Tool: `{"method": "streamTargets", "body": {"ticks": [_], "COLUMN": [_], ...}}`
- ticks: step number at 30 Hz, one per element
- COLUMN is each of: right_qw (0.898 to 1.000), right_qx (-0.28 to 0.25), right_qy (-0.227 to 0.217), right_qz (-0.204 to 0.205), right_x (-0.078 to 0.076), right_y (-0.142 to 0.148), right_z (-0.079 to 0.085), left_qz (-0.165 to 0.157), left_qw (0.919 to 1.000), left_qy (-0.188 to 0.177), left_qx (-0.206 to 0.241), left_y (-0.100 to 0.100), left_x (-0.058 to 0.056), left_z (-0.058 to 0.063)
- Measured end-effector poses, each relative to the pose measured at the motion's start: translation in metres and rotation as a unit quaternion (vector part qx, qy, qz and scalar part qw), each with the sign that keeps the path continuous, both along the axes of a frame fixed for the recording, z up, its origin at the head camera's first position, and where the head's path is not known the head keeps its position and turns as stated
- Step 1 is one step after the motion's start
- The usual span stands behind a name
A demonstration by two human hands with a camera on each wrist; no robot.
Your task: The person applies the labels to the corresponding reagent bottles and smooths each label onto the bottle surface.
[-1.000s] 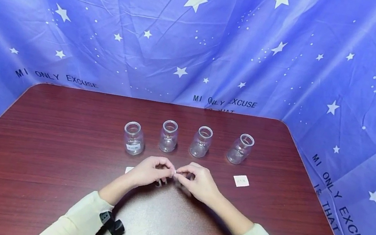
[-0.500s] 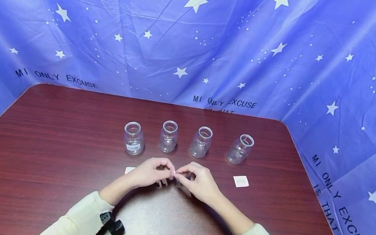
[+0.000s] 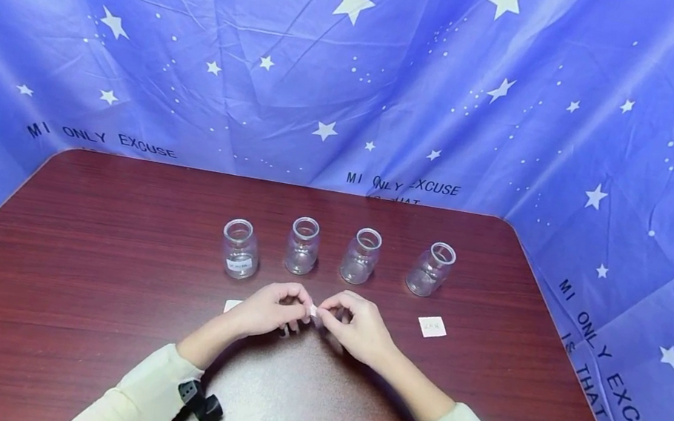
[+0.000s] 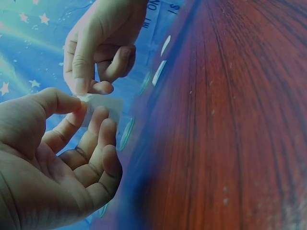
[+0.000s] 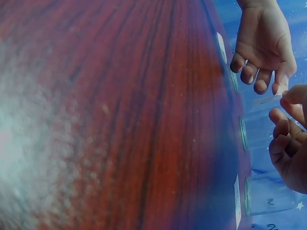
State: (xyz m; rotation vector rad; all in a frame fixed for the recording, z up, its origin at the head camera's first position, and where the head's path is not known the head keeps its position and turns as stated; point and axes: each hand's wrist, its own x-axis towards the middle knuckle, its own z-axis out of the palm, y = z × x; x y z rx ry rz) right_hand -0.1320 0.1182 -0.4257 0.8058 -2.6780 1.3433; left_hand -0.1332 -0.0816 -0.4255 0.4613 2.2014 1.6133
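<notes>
Both hands meet over the table in front of a row of glass jars. Between thumb and finger, my left hand [image 3: 265, 308] pinches a small white paper label [image 4: 112, 106]. My right hand [image 3: 360, 329] pinches the same label at its edge, fingertips almost touching those of the left. In the head view only a sliver of it shows between the fingers. The leftmost jar [image 3: 240, 239] carries a white label with writing. One more jar [image 3: 301, 253] and another [image 3: 360, 263] stand just beyond the hands, bare of labels.
At the right end of the row stands an unlabelled jar [image 3: 430, 276]. A white label with faint writing [image 3: 432, 327] lies on the table [image 3: 96, 273] in front of it. Another white piece [image 3: 231, 305] is partly hidden by the left hand. A blue star-printed curtain [image 3: 262, 99] surrounds the table.
The right fingertips have drawn slightly to the right, away from the left ones. A bit more of the white label shows between them. The jars have stayed in place.
</notes>
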Motion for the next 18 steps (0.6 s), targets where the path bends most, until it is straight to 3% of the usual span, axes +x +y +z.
{"method": "streamTargets", "body": {"ticks": [18], "right_qw": [0.998], "right_qx": [-0.002], "right_qy": [-0.051], "right_qz": [-0.045], "right_x": [-0.0005], "right_y": [0.0004], "right_z": [0.0066], "left_qz": [0.004], "left_qw": [1.0000], "left_qy": [-0.003], "left_qx": [-0.001], "left_y": [-0.0042], "left_x": [-0.0005], "left_z": [-0.0023]}}
